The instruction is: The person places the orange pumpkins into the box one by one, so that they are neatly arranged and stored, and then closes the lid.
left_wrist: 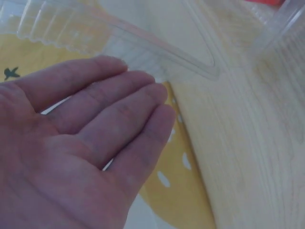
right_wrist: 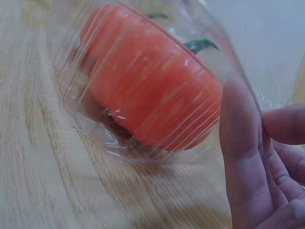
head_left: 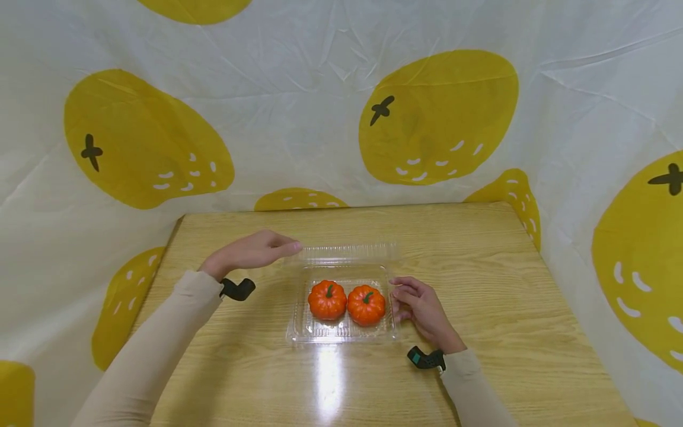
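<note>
Two orange toy pumpkins with green stems, the left pumpkin (head_left: 327,300) and the right pumpkin (head_left: 366,305), sit side by side in a clear plastic clamshell container (head_left: 341,339). Its hinged lid (head_left: 349,253) stands raised at the far side. My left hand (head_left: 258,249) is at the lid's left edge with fingers straight; in the left wrist view the left hand (left_wrist: 100,129) shows fingers side by side against the clear plastic. At the container's right side, my right hand (head_left: 424,308) pinches the rim, as the right hand (right_wrist: 252,157) shows in the right wrist view.
The container rests on a light wooden table (head_left: 480,284). Behind and beside it hangs a white cloth (head_left: 299,130) with large yellow fruit prints. Black devices are strapped at the left wrist (head_left: 238,289) and right wrist (head_left: 425,358).
</note>
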A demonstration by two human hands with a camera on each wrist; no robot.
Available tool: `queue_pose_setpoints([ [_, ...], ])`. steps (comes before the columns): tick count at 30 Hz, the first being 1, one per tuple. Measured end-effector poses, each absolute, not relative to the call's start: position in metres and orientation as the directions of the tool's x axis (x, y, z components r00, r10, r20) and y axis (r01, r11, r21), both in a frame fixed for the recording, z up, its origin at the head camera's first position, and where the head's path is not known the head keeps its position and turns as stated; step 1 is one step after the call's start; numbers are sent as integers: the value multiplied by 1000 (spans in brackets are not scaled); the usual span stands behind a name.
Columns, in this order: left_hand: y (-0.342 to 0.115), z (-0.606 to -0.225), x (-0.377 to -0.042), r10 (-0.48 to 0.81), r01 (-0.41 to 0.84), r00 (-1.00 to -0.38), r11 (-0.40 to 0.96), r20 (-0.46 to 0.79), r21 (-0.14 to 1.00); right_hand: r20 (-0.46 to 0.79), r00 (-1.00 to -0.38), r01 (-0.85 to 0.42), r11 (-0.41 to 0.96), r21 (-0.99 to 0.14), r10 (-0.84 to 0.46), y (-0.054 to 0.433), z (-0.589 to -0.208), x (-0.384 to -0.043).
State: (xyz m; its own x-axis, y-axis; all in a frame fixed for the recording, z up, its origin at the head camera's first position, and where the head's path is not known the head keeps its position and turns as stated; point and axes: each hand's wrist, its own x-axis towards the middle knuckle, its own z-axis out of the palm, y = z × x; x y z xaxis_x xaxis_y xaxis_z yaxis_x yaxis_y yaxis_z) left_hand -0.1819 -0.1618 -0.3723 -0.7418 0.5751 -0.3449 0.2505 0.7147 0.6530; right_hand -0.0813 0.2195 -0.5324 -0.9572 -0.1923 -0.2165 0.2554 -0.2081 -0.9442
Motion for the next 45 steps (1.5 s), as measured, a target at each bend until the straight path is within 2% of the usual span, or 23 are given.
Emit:
queue_pose_setpoints([
  [20, -146, -375, -161, 550, 335, -752, 794, -363, 508, -225, -955, 260, -180, -949, -194, 219, -529, -80],
  [26, -147, -381, -154, 540, 324, -753, 802, -376, 502, -219, -958, 250, -163, -955, -186, 218, -529, -80],
  [45, -149, -410, -131, 575, 421, -789, 761, -214, 494, -252, -957, 272, -148, -951, -143, 217, -530, -79],
])
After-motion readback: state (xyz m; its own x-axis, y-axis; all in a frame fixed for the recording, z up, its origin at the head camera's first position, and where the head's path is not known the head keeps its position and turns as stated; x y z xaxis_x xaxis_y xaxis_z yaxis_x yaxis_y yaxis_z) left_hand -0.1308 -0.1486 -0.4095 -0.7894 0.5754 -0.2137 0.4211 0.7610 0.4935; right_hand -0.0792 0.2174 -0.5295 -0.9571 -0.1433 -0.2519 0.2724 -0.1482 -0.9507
